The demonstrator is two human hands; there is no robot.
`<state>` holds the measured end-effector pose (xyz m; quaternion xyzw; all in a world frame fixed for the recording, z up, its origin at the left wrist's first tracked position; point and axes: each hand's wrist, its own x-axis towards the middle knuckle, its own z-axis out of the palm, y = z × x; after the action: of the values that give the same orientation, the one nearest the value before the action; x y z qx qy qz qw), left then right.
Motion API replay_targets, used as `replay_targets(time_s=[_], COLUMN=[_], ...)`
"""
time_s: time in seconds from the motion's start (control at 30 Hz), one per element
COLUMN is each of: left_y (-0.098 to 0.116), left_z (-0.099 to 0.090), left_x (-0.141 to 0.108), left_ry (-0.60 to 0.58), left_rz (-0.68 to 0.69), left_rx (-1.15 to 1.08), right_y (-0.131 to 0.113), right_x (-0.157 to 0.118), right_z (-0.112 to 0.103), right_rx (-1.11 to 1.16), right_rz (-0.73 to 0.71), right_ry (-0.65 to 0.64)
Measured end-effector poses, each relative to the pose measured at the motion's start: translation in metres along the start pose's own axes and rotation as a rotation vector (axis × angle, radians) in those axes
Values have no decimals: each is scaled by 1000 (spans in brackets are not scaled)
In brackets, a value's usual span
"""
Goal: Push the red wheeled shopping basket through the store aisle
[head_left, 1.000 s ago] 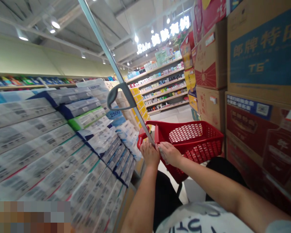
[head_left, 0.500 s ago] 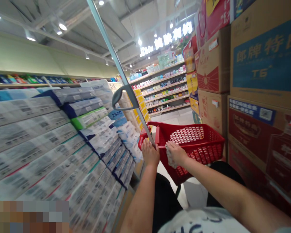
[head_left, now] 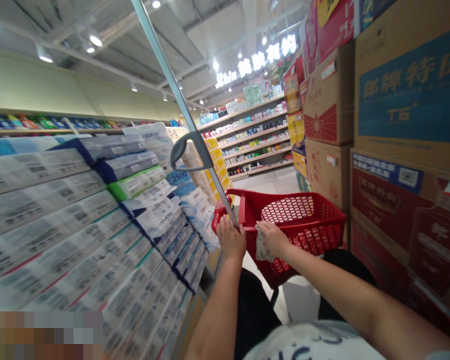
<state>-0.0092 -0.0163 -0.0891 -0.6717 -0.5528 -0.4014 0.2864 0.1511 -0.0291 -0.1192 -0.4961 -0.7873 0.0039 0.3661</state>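
My left hand [head_left: 230, 240] is shut around the lower end of a long metal pole [head_left: 180, 102] where it meets a red plastic shopping basket [head_left: 303, 202] on wheels. The pole rises to a grey loop handle [head_left: 183, 152]. My right hand [head_left: 273, 239] grips the basket's near rim. A small patterned cloth [head_left: 261, 248] hangs from under that palm against the basket wall. The basket's mesh bottom shows nothing inside it.
Packs of tissue [head_left: 67, 220] fill a tall display close on the left. Stacked printed cartons [head_left: 408, 100] form a wall on the right. Shelves of small boxed goods [head_left: 251, 135] stand ahead beyond a tiled aisle floor [head_left: 270, 185].
Since a second ago, my right hand has slid rightward along the rim and more of the cloth shows. The view has shifted slightly; my left hand stays on the pole.
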Motion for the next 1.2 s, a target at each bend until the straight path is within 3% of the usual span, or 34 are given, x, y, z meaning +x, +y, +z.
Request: replay_targets(time_s=[0.1, 0.23, 0.37, 0.5, 0.6, 0.77, 0.87, 1.0, 1.07, 1.2], left_y=[2, -1, -5, -2, 1, -2, -6, -8, -7, -6], left_z=[3, 3, 1, 6, 8, 5, 4, 7, 9, 8], left_x=[2, 4, 2, 2, 4, 4, 1, 0, 1, 2], left_ry=[7, -36, -22, 18, 21, -3, 7, 23, 31, 13], left_rz=[-29, -9, 35, 1, -24, 18, 23, 8, -4, -5], left_rx=[11, 8, 17, 33, 30, 17, -10, -1, 14, 3], right_y=[-10, -28, -3, 23, 8, -29, -16, 9, 7, -20], right_x=[7, 20, 6, -5, 5, 15, 7, 3, 8, 19], right_z=[6, 14, 9, -1, -1, 6, 5, 1, 2, 6], right_rx=[-9, 61, 36, -27, -40, 1, 17, 42, 51, 53], right_rz=[45, -61, -77, 121, 129, -60, -88, 106, 138, 35], right_ry=[0, 26, 55, 24, -7, 31, 48, 55, 35, 36])
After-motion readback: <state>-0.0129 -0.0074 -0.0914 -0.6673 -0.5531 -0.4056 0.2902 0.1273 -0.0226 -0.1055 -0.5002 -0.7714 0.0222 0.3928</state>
